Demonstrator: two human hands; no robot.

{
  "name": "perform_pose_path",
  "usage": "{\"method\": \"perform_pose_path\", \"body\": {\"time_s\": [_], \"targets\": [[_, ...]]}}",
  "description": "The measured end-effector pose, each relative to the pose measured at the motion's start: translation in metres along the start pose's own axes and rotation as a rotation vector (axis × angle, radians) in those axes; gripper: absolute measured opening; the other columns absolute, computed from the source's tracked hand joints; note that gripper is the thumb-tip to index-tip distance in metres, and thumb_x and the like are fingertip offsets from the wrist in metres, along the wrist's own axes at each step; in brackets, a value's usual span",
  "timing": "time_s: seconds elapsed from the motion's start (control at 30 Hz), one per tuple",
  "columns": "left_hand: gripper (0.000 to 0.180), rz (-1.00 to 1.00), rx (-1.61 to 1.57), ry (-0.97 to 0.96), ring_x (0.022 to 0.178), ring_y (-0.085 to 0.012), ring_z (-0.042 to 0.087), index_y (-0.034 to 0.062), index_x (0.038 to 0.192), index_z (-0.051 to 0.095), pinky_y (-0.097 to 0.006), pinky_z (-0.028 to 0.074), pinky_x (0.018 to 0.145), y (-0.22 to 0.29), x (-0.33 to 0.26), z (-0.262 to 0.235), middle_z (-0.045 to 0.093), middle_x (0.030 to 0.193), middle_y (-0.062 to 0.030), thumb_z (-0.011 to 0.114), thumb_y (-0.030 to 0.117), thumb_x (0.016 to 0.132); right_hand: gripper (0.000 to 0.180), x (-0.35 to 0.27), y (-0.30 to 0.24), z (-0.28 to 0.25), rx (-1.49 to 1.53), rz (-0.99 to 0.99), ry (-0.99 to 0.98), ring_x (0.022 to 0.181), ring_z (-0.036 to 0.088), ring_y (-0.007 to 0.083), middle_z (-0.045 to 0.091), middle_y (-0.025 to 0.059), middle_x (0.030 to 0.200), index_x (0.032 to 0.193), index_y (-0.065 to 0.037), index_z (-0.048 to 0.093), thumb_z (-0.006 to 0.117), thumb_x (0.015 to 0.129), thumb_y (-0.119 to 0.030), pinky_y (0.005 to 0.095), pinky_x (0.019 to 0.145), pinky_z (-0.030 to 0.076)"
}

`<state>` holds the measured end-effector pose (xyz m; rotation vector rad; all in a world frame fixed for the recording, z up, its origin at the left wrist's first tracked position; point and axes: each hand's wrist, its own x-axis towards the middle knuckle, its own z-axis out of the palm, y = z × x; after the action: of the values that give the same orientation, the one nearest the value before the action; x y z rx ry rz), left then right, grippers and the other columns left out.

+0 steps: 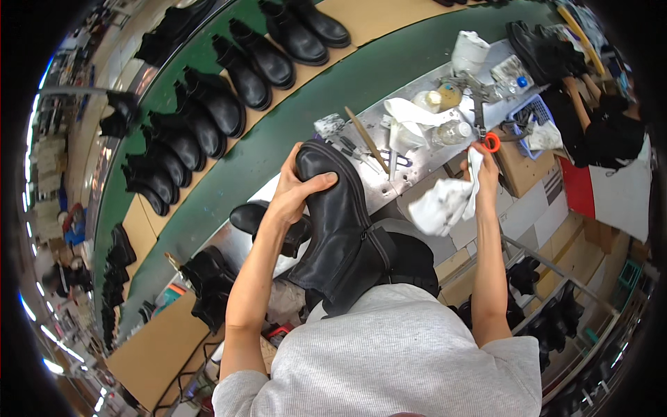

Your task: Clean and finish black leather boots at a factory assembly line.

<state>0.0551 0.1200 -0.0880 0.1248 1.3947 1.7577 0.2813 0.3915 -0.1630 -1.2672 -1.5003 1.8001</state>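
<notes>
Left of the metal tray, a black boot is gripped at the toe by the left hand. Before the tray, a white rag is clenched in the right hand. The bottles behind the rag could be knocked over by a careless reach.

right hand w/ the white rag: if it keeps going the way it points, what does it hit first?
Most likely the orange-handled scissors. The right hand, its grip shut on the white rag, points up toward the metal bench, fingertips at the handle ring. The clear bottle lies just left. Depth is unclear.
</notes>
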Motion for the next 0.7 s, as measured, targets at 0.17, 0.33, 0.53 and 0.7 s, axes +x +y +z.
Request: {"method": "perform_pose_path", "body": {"time_s": [0.17, 0.33, 0.53, 0.7], "targets": [[0.042, -0.046, 0.684, -0.281, 0.075, -0.0079, 0.056, 0.0001, 0.094, 0.059, -0.022, 0.045, 0.069, 0.052, 0.026, 0.017, 0.06, 0.079, -0.0004, 0.083, 0.015, 0.063, 0.05, 0.062, 0.008, 0.001, 0.283, 0.14, -0.183, 0.063, 0.059, 0.007, 0.067, 0.0158, 0.089, 0.138, -0.004, 0.035, 0.051, 0.092, -0.018, 0.0189, 0.051, 0.045], [0.036, -0.321, 1.137, -0.712, 0.065, -0.0053, 0.052, -0.0004, 0.093, 0.065, -0.022, 0.041, 0.056, 0.091, 0.048, 0.016, 0.059, 0.071, 0.0019, 0.081, 0.017, 0.065, 0.038, 0.026, 0.02, 0.021, 0.006, 0.004, -0.218, 0.06, 0.052, 0.0049, 0.067, 0.0084, 0.09, 0.128, -0.009, 0.05, 0.044, 0.09, -0.006, 0.0183, 0.052, 0.041], [0.042, -0.301, 1.144, -0.772, 0.067, -0.0056, 0.055, -0.0019, 0.095, 0.067, -0.023, 0.045, 0.058, 0.089, 0.037, 0.009, 0.063, 0.073, 0.0005, 0.083, 0.025, 0.068, 0.056, -0.036, 0.062, 0.015, -0.721, -0.697, -0.088, 0.092, 0.057, 0.032, 0.058, 0.0187, 0.106, 0.131, -0.009, 0.047, 0.033, 0.08, 0.009, 0.041, 0.084, 0.044], [0.033, -0.206, 1.15, -0.623, 0.066, -0.0103, 0.059, 0.0008, 0.089, 0.07, -0.026, 0.047, 0.062, 0.095, 0.017, 0.012, 0.066, 0.07, -0.0042, 0.08, 0.022, 0.067, 0.05, 0.027, 0.029, 0.006, -0.033, -0.094, -0.128, 0.066, 0.057, 0.0132, 0.064, 0.0092, 0.087, 0.137, -0.009, 0.041, 0.04, 0.088, 0.001, 0.0278, 0.057, 0.047]]}}
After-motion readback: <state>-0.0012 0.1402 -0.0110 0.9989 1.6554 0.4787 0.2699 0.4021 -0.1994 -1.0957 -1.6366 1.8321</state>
